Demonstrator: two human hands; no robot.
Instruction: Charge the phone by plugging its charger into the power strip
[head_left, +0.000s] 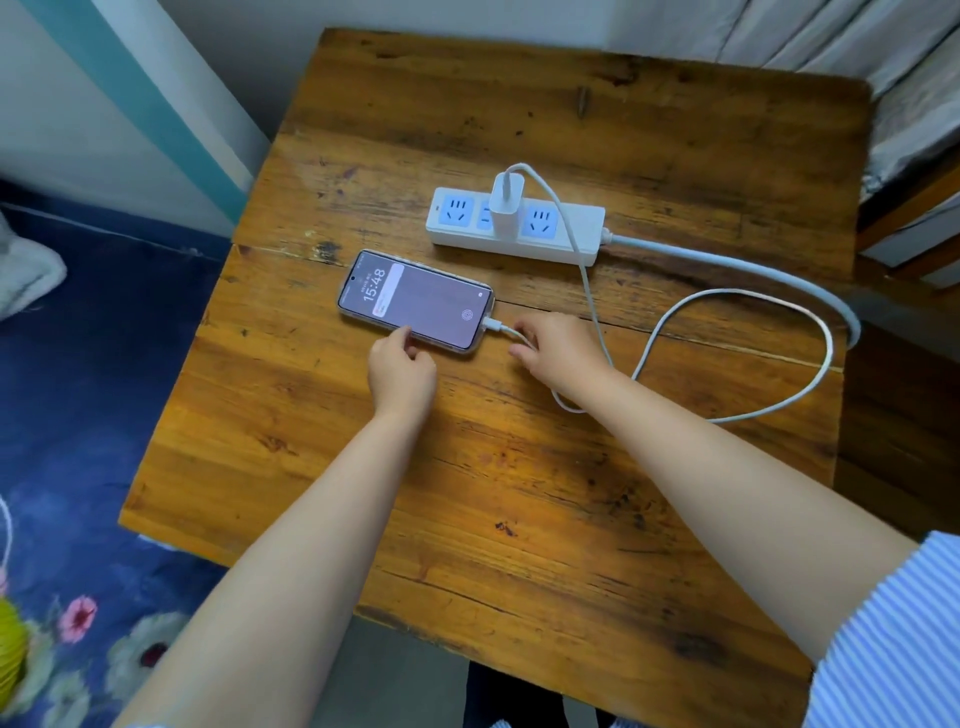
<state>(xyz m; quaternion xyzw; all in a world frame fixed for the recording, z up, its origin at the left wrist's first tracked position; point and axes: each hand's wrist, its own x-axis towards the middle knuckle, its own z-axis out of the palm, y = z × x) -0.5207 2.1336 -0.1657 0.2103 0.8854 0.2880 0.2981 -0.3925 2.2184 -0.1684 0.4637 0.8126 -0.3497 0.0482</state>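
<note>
The white cube-shaped charger (506, 207) stands plugged into the middle socket of the white power strip with blue outlets (519, 223), hiding most of that socket. Its thin white cable (737, 353) loops right across the scratched wooden worktop (519, 493), partly hidden under the right hand (558, 353), whose fingers pinch it, it seems, just by the plug. The lit slim smartphone in a clear case (415, 301) lies flat nearer and left, cable attached. The left hand (400, 371) touches its near edge with loosely curled fingertips.

Lit phone (415, 301) (cable attached) lies before charger-bearing white power strip (561, 228).
</note>
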